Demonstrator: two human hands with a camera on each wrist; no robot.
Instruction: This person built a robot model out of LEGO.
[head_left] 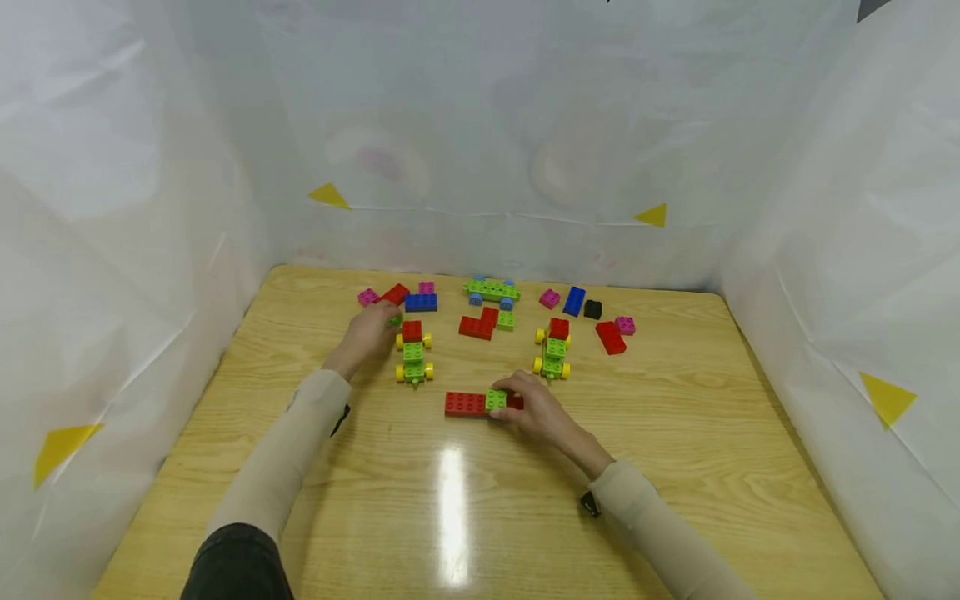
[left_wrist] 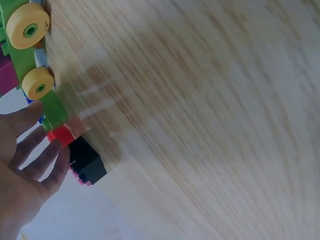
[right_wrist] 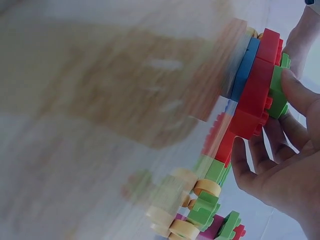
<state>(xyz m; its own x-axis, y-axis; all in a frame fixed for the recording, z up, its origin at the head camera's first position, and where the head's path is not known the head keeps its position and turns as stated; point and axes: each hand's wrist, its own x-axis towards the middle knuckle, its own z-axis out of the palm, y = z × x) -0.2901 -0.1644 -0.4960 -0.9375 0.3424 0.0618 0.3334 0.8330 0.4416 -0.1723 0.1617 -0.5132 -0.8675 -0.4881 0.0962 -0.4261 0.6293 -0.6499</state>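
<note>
White sheets [head_left: 480, 125] wall in a wooden desk [head_left: 675, 433] on the left, right and far sides.

Two bare hands work over it. The right hand [head_left: 537, 408], near the middle, has a narrow grip: thumb and finger pinch the near green brick [head_left: 496, 400]. The left hand [head_left: 366, 335] reaches far left, its grip partly spread at the far green brick [head_left: 395, 320]; whether it has hold of that brick, I cannot tell.

Two yellow-wheeled cars, the left car [head_left: 413, 354] and the right car [head_left: 553, 354], stand beyond the right hand, with a blue-wheeled car [head_left: 491, 291] farther off between them.

Nearest is a red bar [head_left: 465, 404] of bricks over a blue base [right_wrist: 245, 67]. The near green brick sits on its top; whether fully seated is hidden.

The step looks like stacking green on red. Best to square the brick to the studs, then press straight down with the bar flat on the desk. The left fingers should take only the far green brick, without nudging the left car just beside it.
</note>
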